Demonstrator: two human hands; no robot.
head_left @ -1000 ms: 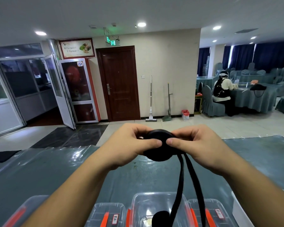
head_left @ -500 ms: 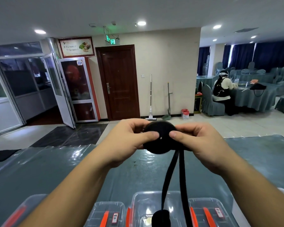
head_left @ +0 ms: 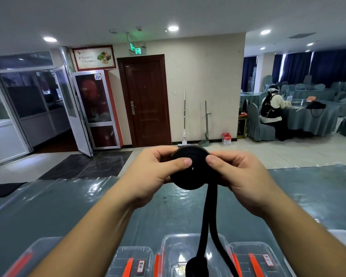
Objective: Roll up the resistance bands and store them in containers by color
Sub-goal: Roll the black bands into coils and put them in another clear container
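- We hold a black resistance band (head_left: 190,170) up in front of us, above the grey-green table (head_left: 72,206), with most of it already wound into a flat, round coil.
- The coil is matte black, and faint rings of its layers show on the face turned toward us.
- Our left hand (head_left: 148,176) grasps the coil from the left: the thumb presses flat on its face and the curled fingers wrap behind its upper edge.
- Our right hand (head_left: 242,178) grasps it from the right in the same way, thumb on the face and fingers tucked behind, so the two thumb tips nearly meet across the coil.
- From the bottom of the coil two loose black strands hang straight down, close together at first, then parting lower down.
- The left strand ends in a dark rounded lump near the bottom edge of the view, over the open clear container (head_left: 180,248) in the middle; whether it touches the container we cannot tell.
- The right strand runs on out of view.
- Along the near edge of the table stand more clear plastic containers (head_left: 254,258) with orange clips and small labels on their lids.
- Farther off, a person (head_left: 271,108) sits at a draped table by dark blue curtains.
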